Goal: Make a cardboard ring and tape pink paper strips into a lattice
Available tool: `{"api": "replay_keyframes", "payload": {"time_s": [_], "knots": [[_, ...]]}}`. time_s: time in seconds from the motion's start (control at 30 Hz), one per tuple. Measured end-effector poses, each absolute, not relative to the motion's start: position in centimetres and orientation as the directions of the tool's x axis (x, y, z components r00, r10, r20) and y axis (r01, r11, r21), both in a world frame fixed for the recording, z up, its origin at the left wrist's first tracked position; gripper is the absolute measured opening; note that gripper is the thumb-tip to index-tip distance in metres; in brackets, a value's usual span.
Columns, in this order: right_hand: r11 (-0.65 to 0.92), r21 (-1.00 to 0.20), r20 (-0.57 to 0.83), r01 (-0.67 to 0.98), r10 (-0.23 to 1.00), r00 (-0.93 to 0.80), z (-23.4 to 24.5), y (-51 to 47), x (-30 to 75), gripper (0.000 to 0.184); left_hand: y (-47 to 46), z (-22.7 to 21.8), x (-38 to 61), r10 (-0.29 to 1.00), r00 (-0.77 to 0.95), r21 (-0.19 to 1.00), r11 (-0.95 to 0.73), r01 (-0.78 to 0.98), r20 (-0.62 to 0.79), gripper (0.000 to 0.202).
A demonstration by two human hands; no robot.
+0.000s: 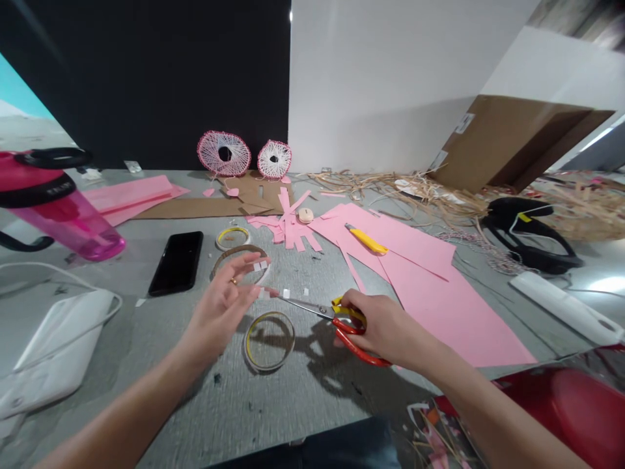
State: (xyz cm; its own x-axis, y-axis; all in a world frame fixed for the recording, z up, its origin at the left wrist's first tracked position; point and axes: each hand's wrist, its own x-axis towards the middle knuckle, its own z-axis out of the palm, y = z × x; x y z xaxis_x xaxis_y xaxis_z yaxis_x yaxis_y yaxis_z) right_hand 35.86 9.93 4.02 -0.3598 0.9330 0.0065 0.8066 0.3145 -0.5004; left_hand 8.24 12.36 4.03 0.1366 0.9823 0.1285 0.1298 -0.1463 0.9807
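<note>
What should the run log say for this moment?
left hand: white tabs on fingers | right hand: holds red scissors | nearby: tape roll, pink paper

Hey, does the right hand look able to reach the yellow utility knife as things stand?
Probably yes, though the right hand grips the red-handled scissors and would likely have to let go first. The yellow utility knife lies just ahead on the pink paper, with nothing visibly between them.
</note>
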Motion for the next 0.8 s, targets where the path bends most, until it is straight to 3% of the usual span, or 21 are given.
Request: {"api": "replay_keyframes", "payload": {"time_s": [0.13, 0.8], "knots": [[0.328, -0.462, -0.031, 0.824, 0.923, -0.384, 4.0, 9.8, 35.4, 0.022, 11.8, 4.2, 8.6, 0.972, 0.155, 0.953, -0.207, 0.223, 0.175, 0.044], [0.346, -0.414, -0.093, 0.842, 0.904, -0.418, 4.1, 9.6, 34.6, 0.025, 11.6, 3.5, 9.2, 0.971, 0.160, 0.954, -0.210, 0.214, 0.178, 0.042]]}}
